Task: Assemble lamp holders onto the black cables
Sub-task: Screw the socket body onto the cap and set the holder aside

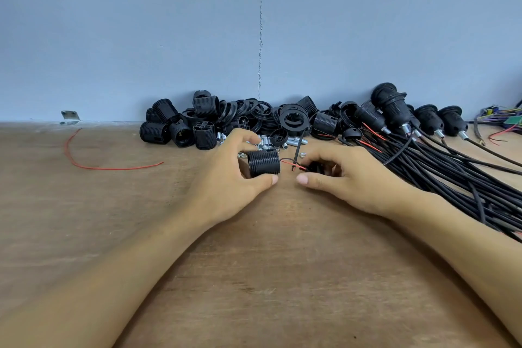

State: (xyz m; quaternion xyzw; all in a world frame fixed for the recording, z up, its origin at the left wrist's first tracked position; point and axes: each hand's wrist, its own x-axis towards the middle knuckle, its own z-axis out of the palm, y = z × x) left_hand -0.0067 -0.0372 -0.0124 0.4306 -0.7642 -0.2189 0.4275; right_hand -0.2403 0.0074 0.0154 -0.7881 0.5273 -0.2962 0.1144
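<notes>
Near the middle of the bench (254, 263), a little toward its back edge, the left hand (226, 183) grips a threaded black barrel (264, 163), thumb under its near side and fingers curled over the far side. The barrel lies on its side with its long axis running left to right, and its right-hand end faces the right hand (356, 178), which is just beside it with a small gap between.

Thin red and black wires (293, 164) cross that gap from the barrel's end to a small black cap (315, 168). The right hand's curled fingers close over the cap and hide most of it, and the thumb lies straight along the bench below it. I judge the next move to be bringing cap and barrel together along that left-to-right axis, with the wires kept from being pinched.

The cables (452, 175) fan toward the bench's right edge. Loose holder parts (240, 118) are heaped along the back edge, and finished holders (395, 110) lie toward the back right.
</notes>
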